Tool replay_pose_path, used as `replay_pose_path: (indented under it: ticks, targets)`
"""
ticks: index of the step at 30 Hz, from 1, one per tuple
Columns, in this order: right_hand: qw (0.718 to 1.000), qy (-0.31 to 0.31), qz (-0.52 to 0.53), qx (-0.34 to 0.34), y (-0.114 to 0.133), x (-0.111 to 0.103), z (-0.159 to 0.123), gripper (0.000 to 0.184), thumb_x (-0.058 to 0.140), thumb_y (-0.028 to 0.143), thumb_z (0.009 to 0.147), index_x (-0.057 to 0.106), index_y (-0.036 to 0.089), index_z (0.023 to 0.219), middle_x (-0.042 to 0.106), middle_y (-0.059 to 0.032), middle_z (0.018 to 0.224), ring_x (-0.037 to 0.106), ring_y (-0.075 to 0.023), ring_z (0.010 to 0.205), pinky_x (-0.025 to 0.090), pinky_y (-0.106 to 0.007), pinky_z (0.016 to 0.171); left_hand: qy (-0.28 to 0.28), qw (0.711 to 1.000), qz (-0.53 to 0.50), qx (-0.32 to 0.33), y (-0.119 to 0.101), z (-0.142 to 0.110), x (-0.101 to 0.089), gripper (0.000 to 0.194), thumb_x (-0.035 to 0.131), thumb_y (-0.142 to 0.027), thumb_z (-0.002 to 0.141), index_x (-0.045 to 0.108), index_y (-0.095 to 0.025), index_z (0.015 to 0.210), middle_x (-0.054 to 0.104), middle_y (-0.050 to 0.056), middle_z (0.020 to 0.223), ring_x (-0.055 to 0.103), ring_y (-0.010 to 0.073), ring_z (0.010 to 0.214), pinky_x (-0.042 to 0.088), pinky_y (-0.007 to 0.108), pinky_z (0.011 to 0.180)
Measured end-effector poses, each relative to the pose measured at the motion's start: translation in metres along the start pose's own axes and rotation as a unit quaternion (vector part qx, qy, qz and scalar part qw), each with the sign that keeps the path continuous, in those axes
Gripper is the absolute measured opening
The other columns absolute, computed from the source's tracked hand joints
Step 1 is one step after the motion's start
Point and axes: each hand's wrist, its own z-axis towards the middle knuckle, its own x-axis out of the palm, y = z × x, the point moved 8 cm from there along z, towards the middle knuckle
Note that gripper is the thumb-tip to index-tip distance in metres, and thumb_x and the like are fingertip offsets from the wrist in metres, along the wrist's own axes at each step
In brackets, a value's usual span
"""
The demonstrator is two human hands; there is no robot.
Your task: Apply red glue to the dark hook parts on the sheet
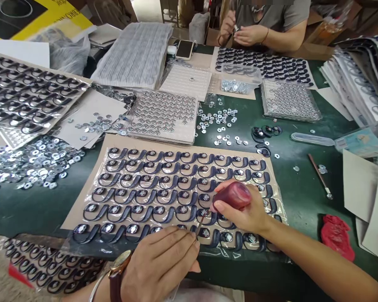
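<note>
Dark capital letters stand on the yellow part of the yellow-and-black printed packaging (45, 19) at the upper left; they run at a slant and read roughly "CRONIC", though the ends are unclear. Just above, at the top edge of the view, a second fragment on the same yellow looks like "lear", cut off by the frame. On the gold-rimmed wristwatch (121, 260), any dial markings are too small to read.

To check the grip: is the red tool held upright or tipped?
Tipped; the red tool slants, its thin tip near the left hand.
</note>
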Motion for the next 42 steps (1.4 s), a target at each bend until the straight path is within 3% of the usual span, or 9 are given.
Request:
replay_pose_path:
  ticks: [19,37,42]
  targets:
    - [0.999,0.004,-0.009,-0.041,-0.006,0.013,-0.005,0.016,0.067,0.032,0.078,0.059,0.021,0.086,0.065,0.0020,0.062,0.063,-0.0143,0.051,0.052,-0.025,0.050,0.006,0.999,0.052,0.003,-0.007,0.008,0.004,0.017,0.056,-0.016,0.090,0.068,-0.009,0.098,0.073,0.009,0.097,0.069,0.0181,0.093,0.059,0.030,0.085]
    - [1.000,-0.001,-0.002,0.008,-0.016,0.011,-0.007,0.018,0.069,0.029,0.078,0.062,0.019,0.090,0.071,-0.0026,0.070,0.069,-0.0178,0.061,0.057,-0.027,0.055,-0.002,0.999,0.037,0.004,-0.009,0.008,0.002,0.017,0.059,-0.015,0.087,0.069,-0.006,0.098,0.073,0.010,0.096,0.069,0.0206,0.091,0.060,0.032,0.081]
    - [1.000,0.001,-0.001,0.014,-0.016,0.012,-0.006,0.018,0.068,0.031,0.079,0.062,0.018,0.090,0.070,-0.0022,0.066,0.067,-0.0166,0.055,0.057,-0.027,0.054,-0.001,0.999,0.035,-0.001,-0.008,-0.001,0.008,0.021,0.061,-0.017,0.088,0.067,-0.006,0.104,0.071,0.011,0.104,0.067,0.0210,0.098,0.058,0.034,0.088]
